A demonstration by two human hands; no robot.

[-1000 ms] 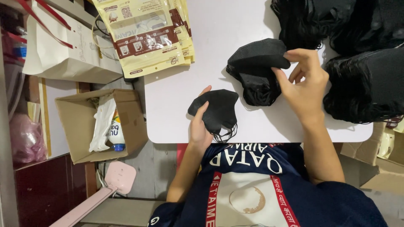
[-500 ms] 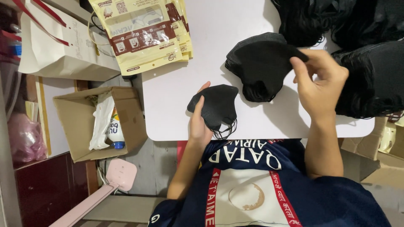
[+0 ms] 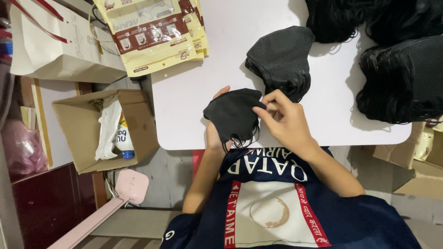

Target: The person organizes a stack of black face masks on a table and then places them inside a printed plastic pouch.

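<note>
At the far left, at nine o'clock, an open carton (image 3: 69,133) sits on the floor with a white bag and a bottle (image 3: 123,140) inside. Above it, at eleven o'clock, a stack of yellow pouches (image 3: 152,34) overhangs the corner of the white table (image 3: 184,115).

The left hand (image 3: 217,133) lies at the table's near edge, at six o'clock of the tabletop. It is largely hidden under a black mask (image 3: 233,115), which it supports from below; only fingertips show at the top edge, so the exact curl of the fingers cannot be told. The right hand (image 3: 286,122) is just right of the mask, its thumb and forefinger pinched on the mask's right edge.

Just beyond, at twelve o'clock from the hands, a small stack of masks (image 3: 281,60) rests on the table. Large heaps of loose masks (image 3: 401,78) fill the one-to-three o'clock area.

Judgement on progress: the small stack suggests a few pieces gathered; the heaps indicate most remain. No mask is seen in a pouch.

Change from the earlier frames: the right hand was then up at the stack, gripping it; it has since come down to the mask in the left hand. The stack has been let go and lies flat. The left hand has stayed at the near edge.
</note>
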